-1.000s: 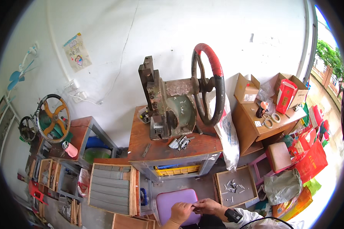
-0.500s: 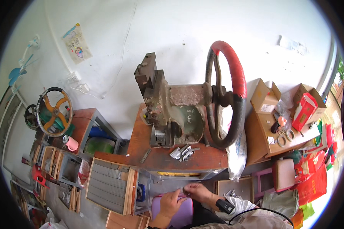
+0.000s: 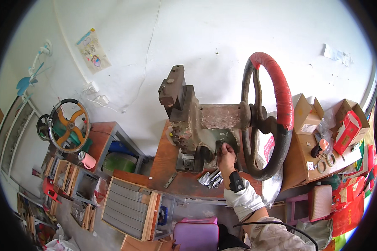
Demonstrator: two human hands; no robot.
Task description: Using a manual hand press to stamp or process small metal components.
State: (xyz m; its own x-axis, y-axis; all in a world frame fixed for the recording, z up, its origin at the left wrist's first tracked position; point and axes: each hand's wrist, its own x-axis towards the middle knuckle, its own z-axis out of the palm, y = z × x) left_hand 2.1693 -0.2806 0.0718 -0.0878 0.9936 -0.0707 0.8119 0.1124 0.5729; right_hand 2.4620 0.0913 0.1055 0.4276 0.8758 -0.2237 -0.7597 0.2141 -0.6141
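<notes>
A heavy hand-wheel press (image 3: 220,117) with worn, dirty metal stands on the wooden bench (image 3: 159,155). Its large wheel (image 3: 282,108) is wrapped in red tape on the upper part and black below. My right hand (image 3: 226,157) reaches up to the press's curved body, fingertips pressed together at the hollow beside the lower block. Whatever they hold, if anything, is too small and dark to make out. Just left of that hand, silvery metal pieces (image 3: 211,179) lie in a pile on the bench. Only a sliver of my left hand (image 3: 174,246) shows at the lower edge, its fingers mostly cut off.
A purple chair (image 3: 196,235) stands before the bench, with a wooden tray of grey strips (image 3: 125,209) to its left. A flat metal bar (image 3: 170,180) lies on the bench. Further right, a desk (image 3: 299,157) holds cartons and tape rolls. Another wheel press (image 3: 69,125) stands far left.
My right hand has left my other hand above the purple chair and moved up to the press. My left hand has dropped to the lower edge. The view has shifted slightly.
</notes>
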